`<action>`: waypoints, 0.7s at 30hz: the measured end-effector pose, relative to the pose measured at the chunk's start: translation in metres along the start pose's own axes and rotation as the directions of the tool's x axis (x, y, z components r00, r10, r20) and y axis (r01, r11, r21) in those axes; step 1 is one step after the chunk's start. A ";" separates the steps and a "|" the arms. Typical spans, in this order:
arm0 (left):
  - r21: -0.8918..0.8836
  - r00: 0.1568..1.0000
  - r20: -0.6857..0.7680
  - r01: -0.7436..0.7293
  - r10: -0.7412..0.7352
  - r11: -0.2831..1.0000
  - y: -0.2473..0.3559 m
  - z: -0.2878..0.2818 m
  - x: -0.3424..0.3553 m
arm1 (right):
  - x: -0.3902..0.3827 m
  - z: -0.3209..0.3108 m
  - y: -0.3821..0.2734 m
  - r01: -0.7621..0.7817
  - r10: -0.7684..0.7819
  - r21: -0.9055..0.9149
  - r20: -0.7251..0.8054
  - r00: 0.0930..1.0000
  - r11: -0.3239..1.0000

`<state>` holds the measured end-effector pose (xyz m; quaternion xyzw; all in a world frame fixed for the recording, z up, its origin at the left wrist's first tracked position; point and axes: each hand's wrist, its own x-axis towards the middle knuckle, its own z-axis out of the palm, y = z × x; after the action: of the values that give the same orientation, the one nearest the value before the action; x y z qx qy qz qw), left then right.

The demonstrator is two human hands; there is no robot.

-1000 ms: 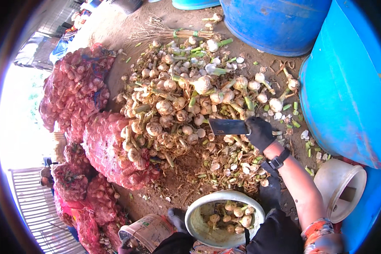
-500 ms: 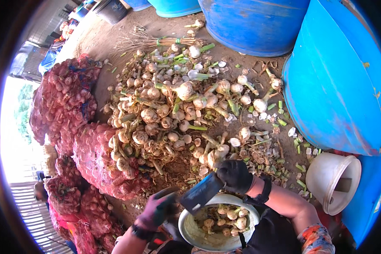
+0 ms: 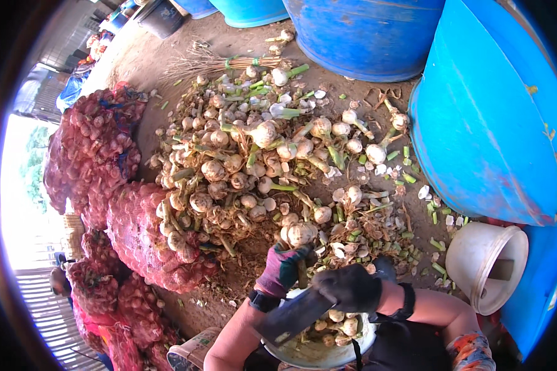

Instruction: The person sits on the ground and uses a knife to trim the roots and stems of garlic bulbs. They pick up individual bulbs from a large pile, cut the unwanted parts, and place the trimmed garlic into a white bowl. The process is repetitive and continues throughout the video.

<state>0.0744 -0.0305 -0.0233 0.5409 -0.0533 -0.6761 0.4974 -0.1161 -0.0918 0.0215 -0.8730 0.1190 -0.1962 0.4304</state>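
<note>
My left hand, in a purple and dark green glove, closes on a garlic bulb at the near edge of a heap of garlic. The bulb's stalk points down toward me. My right hand, black-gloved, grips a cleaver whose broad dark blade slants down to the left, just below my left hand. Its handle is mostly hidden in the glove. Under the blade stands a pale basin holding several trimmed garlic bulbs; the blade and my forearms cover part of it.
Red mesh sacks of garlic are piled at the left. Large blue tubs stand at the right and back. A white bucket lies tilted on the right. Cut green stalks litter the ground, and a twig broom lies beyond the heap.
My left hand has moved forward and right from beside the basin to the heap and taken hold of a garlic bulb. The cleaver has moved lower, with my right hand slightly nearer me.
</note>
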 end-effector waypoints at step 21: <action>-0.057 0.977 0.197 -0.070 0.080 0.996 -0.012 0.022 -0.044 | -0.006 -0.030 0.006 -0.237 0.243 -0.125 0.031 0.970 0.963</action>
<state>0.0459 -0.0024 0.0085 0.4558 -0.1064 -0.7086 0.5281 -0.1344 -0.1144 0.0315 -0.8808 0.2254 -0.1148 0.4003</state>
